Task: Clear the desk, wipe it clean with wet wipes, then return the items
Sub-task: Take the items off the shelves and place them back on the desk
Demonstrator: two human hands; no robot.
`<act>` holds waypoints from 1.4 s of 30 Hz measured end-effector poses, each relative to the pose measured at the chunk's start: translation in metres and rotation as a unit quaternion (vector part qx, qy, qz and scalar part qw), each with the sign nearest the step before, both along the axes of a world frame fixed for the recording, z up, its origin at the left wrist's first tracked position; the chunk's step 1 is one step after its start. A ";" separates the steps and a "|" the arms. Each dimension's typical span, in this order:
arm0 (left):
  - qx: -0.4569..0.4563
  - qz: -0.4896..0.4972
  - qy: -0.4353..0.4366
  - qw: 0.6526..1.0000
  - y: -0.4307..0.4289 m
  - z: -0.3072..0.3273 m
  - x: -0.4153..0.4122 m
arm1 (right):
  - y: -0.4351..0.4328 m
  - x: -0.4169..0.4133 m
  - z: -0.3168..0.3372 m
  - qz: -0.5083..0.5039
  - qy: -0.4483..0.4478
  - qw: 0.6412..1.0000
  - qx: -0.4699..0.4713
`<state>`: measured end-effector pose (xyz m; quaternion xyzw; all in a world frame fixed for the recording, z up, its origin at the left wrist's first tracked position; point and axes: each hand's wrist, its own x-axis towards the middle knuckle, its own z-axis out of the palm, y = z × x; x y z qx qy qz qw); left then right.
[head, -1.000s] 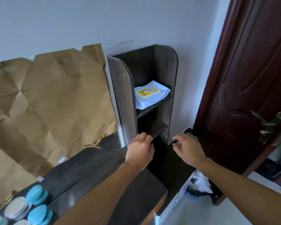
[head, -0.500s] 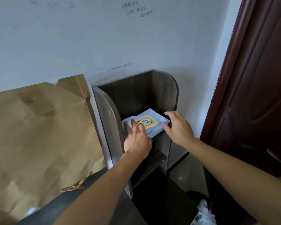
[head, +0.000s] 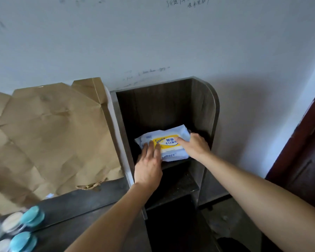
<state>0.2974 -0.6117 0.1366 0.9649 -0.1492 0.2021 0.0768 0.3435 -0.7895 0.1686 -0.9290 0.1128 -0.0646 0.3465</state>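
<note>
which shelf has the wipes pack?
The upper shelf of the dark wooden shelf unit: the white-and-blue wet wipes pack with a yellow label lies on it, under the left hand and right hand. The lower shelf shows no pack.

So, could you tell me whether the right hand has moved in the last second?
Yes. The right hand rose from below the lower shelf to the upper shelf, where it touches the wipes.

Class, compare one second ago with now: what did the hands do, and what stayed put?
Both hands rose from desk level to the upper shelf. The left hand rests on the wet wipes pack; the right hand touches its yellow label. The pack stayed on its shelf.
</note>
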 end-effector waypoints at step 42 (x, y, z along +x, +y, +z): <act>-0.594 0.372 0.252 0.667 0.362 -0.102 -0.313 | 0.377 -0.212 -0.139 0.296 0.196 0.931 0.089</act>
